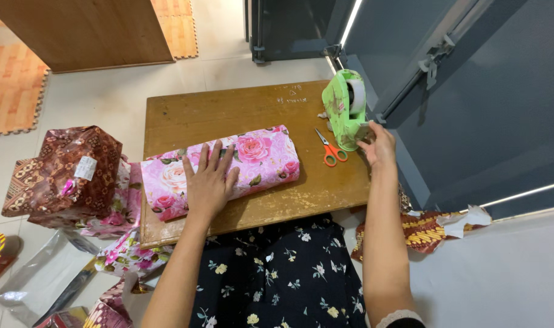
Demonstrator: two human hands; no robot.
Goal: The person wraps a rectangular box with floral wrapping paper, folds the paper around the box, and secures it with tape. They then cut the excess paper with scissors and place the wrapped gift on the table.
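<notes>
A person sits at a small, scratched wooden table (240, 109) and looks down on both bare arms. The left hand (209, 182) lies flat, fingers spread wide, on top of a long parcel wrapped in pink paper printed with roses (252, 159). The parcel lies slantwise across the near half of the table; its left end reaches the table's left edge and its right end points toward the middle. The hand presses on the left half of the parcel and grips nothing.

The right hand (379, 146) reaches out to the far right corner of the table, where a light green plastic tape dispenser with a roll of clear tape (345, 106) stands at the right edge. The fingertips are pinched at the front of the dispenser, at its cutting end; whether a strip of tape sits between them cannot be told.

A pair of scissors with orange handles (331, 149) lies on the table between the parcel's right end and the dispenser, just beside the right hand, with the blades pointing to the far edge.

On the floor to the left of the table sits a box-shaped parcel in dark brown patterned paper (70, 170), with loose sheets of pink floral wrapping paper (128, 252) under and beside it. A crumpled scrap of brown patterned paper (428, 229) lies on the floor to the right of the table's near right corner.
</notes>
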